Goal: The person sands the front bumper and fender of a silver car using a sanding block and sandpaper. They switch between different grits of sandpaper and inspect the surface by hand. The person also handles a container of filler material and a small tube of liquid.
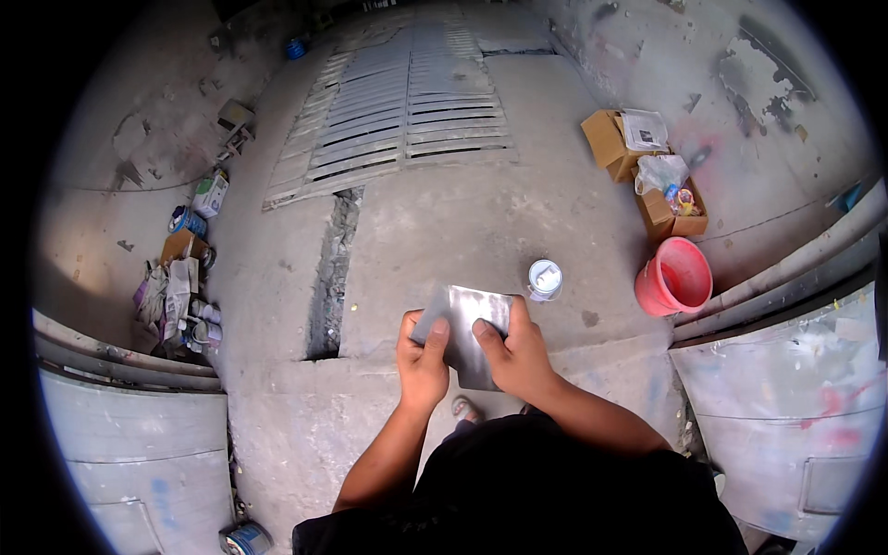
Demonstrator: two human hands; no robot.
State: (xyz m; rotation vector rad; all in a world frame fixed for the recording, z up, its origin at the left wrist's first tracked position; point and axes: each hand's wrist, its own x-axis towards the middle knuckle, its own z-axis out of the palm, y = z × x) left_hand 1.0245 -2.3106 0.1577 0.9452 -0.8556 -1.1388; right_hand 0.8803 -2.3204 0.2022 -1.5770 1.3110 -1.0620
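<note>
In front of my body I hold a thin grey sheet point(470, 356) with a bright sheen on its upper part. My left hand point(424, 368) is closed on its left side, thumb on top. A narrower grey flap point(431, 310) sticks up there at an angle; whether it is folded from the same sheet or a separate piece, I cannot tell. My right hand point(520, 356) grips the right side, its thumb pressed on the face and its fingers behind. Just beyond the right hand, a small white bucket point(545, 278) with pale contents stands on the floor.
On the right are a red bucket point(673, 277) and open cardboard boxes point(606, 139). Ahead lies a slatted floor grate point(407, 111), with a rough trench point(335, 277) nearer. Cans and rags point(180, 296) line the left wall. Pale curved panels point(139, 453) flank me.
</note>
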